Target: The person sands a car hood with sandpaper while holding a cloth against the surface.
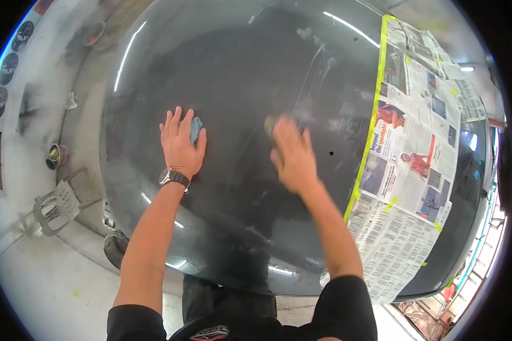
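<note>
My left hand (pixel 179 139) lies on a dark grey car panel (pixel 233 74), fingers stretched forward. A crumpled blue cloth (pixel 195 129) pokes out between its thumb and index finger, the rest hidden under the hand. A watch (pixel 174 178) is on that wrist. Blurred by motion, my right hand (pixel 293 153) is over the middle of the panel, bent around a small yellow-green pad (pixel 270 125) at its fingertips. Most of the pad is covered by the fingers, so its exact kind cannot be told. Pale streaks (pixel 318 59) and a small dark hole (pixel 331 153) mark the panel.
Newspaper sheets (pixel 421 131) cover the area right of the panel, edged with yellow tape (pixel 371 136). At the left are a grey chair (pixel 58 207), a bucket (pixel 57 156) and a wall with wheels (pixel 8 68) on it.
</note>
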